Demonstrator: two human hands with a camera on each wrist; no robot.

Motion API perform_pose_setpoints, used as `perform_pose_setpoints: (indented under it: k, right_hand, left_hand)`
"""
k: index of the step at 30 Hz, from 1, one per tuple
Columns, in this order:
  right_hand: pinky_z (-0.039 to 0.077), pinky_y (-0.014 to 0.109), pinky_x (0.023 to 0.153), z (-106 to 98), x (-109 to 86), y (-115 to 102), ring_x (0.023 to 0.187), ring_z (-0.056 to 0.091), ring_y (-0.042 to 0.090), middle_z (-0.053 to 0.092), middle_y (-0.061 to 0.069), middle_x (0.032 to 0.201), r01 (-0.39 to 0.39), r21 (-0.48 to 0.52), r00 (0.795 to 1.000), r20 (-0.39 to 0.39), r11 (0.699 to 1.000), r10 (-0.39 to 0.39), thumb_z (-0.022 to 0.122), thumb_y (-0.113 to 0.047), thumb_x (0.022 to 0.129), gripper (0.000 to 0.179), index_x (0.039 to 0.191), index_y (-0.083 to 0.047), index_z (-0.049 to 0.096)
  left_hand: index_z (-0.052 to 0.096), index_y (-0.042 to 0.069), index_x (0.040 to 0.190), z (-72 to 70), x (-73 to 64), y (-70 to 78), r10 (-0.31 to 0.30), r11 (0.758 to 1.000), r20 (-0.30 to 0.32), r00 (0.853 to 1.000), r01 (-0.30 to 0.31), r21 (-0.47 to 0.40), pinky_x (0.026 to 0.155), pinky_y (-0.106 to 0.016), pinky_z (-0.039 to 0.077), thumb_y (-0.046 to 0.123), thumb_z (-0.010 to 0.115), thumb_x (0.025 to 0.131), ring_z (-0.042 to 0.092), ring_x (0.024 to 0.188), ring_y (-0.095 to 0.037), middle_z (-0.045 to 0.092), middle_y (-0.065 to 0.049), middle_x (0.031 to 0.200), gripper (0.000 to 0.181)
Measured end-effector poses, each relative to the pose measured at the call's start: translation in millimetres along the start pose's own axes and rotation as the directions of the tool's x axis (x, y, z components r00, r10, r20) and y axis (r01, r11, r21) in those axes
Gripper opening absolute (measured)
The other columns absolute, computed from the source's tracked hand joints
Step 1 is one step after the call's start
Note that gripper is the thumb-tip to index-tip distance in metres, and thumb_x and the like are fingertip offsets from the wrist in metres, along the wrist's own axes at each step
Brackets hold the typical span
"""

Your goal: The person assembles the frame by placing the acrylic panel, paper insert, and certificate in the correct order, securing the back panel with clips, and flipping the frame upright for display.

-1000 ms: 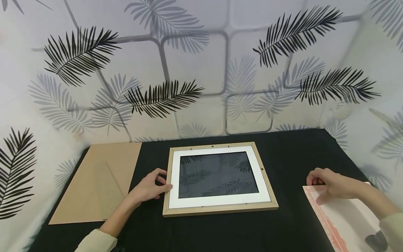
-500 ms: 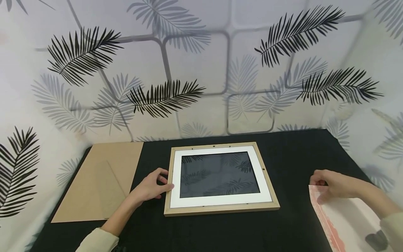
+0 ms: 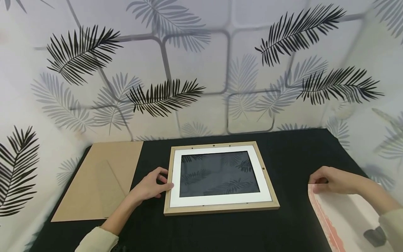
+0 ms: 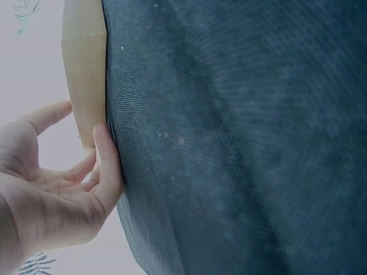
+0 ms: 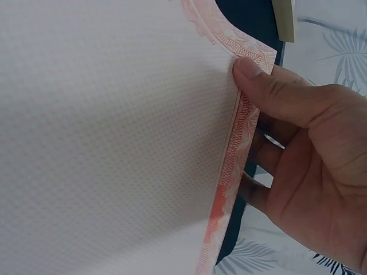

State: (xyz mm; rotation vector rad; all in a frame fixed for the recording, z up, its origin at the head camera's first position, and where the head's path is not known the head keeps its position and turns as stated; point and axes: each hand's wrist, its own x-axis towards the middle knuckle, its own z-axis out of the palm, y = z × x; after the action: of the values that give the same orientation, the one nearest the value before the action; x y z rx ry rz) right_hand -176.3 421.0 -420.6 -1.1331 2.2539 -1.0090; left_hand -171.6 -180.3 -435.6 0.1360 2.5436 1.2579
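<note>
A light wood picture frame point(image 3: 221, 208) with a white mat point(image 3: 217, 200) round a dark reflective pane point(image 3: 218, 175) lies on the black cloth point(image 3: 245, 231). At its left side my left hand point(image 3: 151, 185) grips the edge, thumb on top. In the left wrist view, the fingers point(image 4: 108, 166) reach the frame's outer side point(image 4: 86, 86). Farther right, my right hand point(image 3: 337, 180) pinches a corner of a pale sheet of paper point(image 3: 349, 213) with an ornate pink border. The right wrist view has the thumb point(image 5: 252, 71) over that border; some fingertips are hidden behind the paper.
A brown board point(image 3: 94, 185) lies on the cloth at the left, partly behind my left forearm. Behind the table hangs a pale curtain point(image 3: 201, 70) with leaf prints. The paper runs out of view at the lower right.
My right hand has shifted slightly, its thumb now closer to the paper's corner. The paper's left edge has become curved and lifted. My left hand and the frame have stayed put.
</note>
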Motion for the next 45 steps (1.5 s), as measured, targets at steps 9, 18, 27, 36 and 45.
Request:
perform_pose_setpoints:
  k: [9,18,27,36,45]
  right_hand:
    - [0.046,0.024,0.051,-14.5,7.9,-15.4,0.068,0.052,0.000,0.065,-0.010,0.079,-0.031,-0.118,0.999,-0.039,0.992,0.026,0.073,0.000,0.090,0.019,0.089,-0.018,0.074]
    - [0.046,0.024,0.054,-37.6,31.1,-42.4,0.069,0.053,0.003,0.062,-0.014,0.080,-0.060,-0.224,0.998,-0.045,0.973,0.052,0.076,-0.005,0.090,0.015,0.090,-0.020,0.073]
    - [0.047,0.024,0.055,-56.3,62.3,-70.4,0.067,0.053,0.003,0.063,-0.015,0.079,-0.109,-0.262,0.994,-0.045,0.959,0.101,0.075,-0.011,0.092,0.009,0.091,-0.021,0.074]
    - [0.048,0.025,0.059,-79.6,78.2,-91.7,0.069,0.055,0.006,0.064,-0.011,0.081,-0.185,-0.273,0.981,-0.111,0.944,0.161,0.074,-0.010,0.093,0.006,0.094,-0.016,0.075]
    - [0.048,0.026,0.055,-114.5,96.8,-132.8,0.065,0.056,0.010,0.065,-0.008,0.080,-0.092,-0.331,0.991,-0.124,0.939,0.054,0.074,-0.005,0.093,0.008,0.096,-0.013,0.075]
  left_hand:
    - [0.051,-0.003,0.135,-2.6,-0.4,3.5,-0.001,1.000,0.016,1.000,0.001,0.013,0.064,-0.038,0.059,0.017,0.078,0.092,0.064,0.078,-0.023,0.062,-0.012,0.104,0.055]
    - [0.051,-0.003,0.135,-5.8,-0.3,4.7,0.026,0.999,0.026,0.999,-0.026,0.030,0.064,-0.038,0.058,0.016,0.079,0.091,0.065,0.074,-0.023,0.063,-0.012,0.103,0.056]
    - [0.050,-0.003,0.136,-7.3,-0.6,5.1,0.035,0.999,0.035,0.999,-0.036,0.024,0.064,-0.038,0.058,0.017,0.079,0.090,0.065,0.072,-0.023,0.064,-0.012,0.103,0.058]
    - [0.051,-0.004,0.135,-6.1,-0.8,4.5,0.049,0.998,0.043,0.998,-0.051,0.034,0.062,-0.037,0.057,0.017,0.079,0.090,0.064,0.071,-0.022,0.064,-0.013,0.101,0.057]
    - [0.051,-0.003,0.136,-8.6,-0.3,3.4,0.057,0.997,0.036,0.998,-0.058,0.046,0.062,-0.038,0.057,0.016,0.079,0.090,0.064,0.070,-0.022,0.064,-0.012,0.101,0.057]
